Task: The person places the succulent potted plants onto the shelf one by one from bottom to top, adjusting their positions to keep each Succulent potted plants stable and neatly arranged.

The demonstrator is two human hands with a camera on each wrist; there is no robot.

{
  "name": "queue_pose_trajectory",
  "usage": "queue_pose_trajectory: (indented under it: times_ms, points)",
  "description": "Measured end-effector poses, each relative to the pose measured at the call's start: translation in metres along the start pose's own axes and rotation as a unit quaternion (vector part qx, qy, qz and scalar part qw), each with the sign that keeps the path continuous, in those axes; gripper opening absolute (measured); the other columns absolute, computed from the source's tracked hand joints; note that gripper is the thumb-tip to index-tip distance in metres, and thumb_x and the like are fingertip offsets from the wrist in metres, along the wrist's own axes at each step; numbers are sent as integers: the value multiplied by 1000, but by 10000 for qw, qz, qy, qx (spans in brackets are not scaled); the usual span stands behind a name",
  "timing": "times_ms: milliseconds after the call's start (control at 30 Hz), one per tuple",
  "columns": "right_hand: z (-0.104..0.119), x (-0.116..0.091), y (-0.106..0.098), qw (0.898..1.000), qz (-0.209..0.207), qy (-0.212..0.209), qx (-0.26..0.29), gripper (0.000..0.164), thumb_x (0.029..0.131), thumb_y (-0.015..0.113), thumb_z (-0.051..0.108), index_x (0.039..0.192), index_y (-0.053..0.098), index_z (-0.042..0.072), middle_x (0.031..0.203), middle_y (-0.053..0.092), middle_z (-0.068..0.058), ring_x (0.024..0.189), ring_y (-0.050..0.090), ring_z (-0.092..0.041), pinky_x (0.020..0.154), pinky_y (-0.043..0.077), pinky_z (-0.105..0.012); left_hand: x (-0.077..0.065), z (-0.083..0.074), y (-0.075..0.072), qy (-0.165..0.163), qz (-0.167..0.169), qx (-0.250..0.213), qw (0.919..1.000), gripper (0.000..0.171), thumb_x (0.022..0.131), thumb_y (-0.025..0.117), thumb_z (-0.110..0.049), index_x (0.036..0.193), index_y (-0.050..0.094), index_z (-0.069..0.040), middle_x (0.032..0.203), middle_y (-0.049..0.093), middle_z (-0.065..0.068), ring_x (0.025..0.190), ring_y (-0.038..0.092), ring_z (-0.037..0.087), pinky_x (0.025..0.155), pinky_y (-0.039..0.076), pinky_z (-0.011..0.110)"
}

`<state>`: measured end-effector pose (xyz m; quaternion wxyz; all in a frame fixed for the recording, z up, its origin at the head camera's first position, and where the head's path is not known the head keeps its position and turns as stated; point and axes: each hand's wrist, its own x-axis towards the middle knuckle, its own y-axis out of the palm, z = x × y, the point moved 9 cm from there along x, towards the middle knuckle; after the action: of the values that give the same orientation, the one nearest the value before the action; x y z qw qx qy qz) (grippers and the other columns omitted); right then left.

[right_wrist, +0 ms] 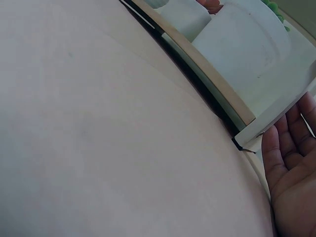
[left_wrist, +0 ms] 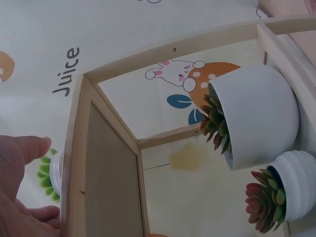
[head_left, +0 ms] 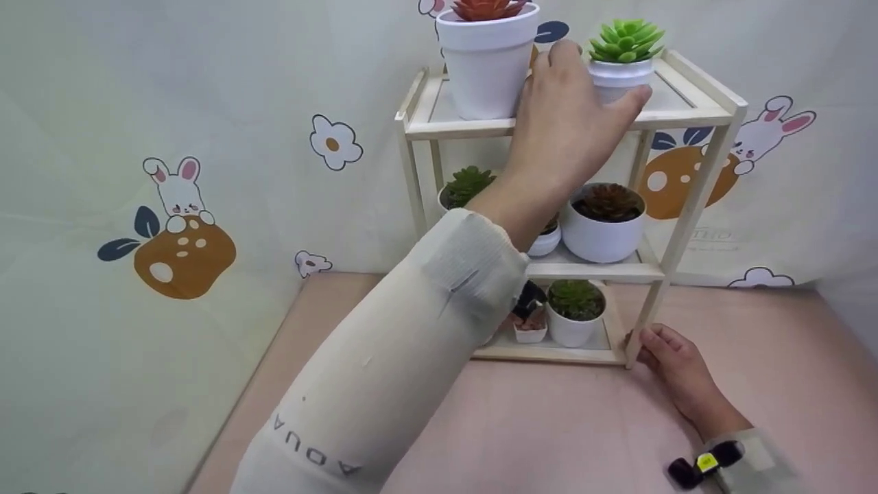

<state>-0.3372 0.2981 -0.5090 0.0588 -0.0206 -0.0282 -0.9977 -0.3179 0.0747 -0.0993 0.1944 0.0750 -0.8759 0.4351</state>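
Observation:
A small light wooden three-tier shelf holds potted succulents. My left hand reaches over its top tier, thumb and fingers spread beside a bright green succulent in a white pot. In the left wrist view, the thumb and fingers lie on either side of that plant. Just left of the hand stands a taller white pot with a red succulent. Low at the front right corner, my right hand holds the shelf's leg, a fingertip showing past it. In the right wrist view its fingers lie along the frame.
On the middle tier are a wide white pot with a dark succulent and a green succulent, partly behind my left arm. The bottom tier bears a white pot of green succulent and a small pot. Printed cloth hangs behind the pink tabletop.

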Motion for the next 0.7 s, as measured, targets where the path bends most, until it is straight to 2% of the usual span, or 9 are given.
queue_pose_trajectory:
  times_ms: [167,333,567,700]
  points:
    - [1,1,1,9999,7,-29,114,42,100,51,29,114,52,-11,110,66,-6,99,64,-8,85,51,-24,-11,5,-7,133,-105,-418,9990,77,84,64,-56,143,33,-19,135,43,-7,122,42,3,102,34,16]
    - [-1,1,0,10000,38,20,-23,41,100,51,30,114,53,-8,112,65,-7,100,63,-8,86,51,-23,-24,9,-12,430,-309,-886,9947,77,85,65,-54,145,32,-19,140,41,-7,128,37,1,106,31,15]
    - [1,1,2,9998,165,-38,-112,37,101,49,30,113,55,-5,113,65,-8,101,63,-8,88,50,-22,-52,14,-18,906,-445,-1552,9827,69,85,66,-51,139,38,-18,131,46,-8,120,41,-1,101,33,12]
    - [2,1,1,9999,101,-60,-106,40,101,49,29,114,53,-8,110,65,-6,100,63,-8,87,50,-21,-71,18,-13,1193,-400,-1814,9753,62,87,67,-46,135,41,-17,129,47,-9,117,41,-1,99,33,11]
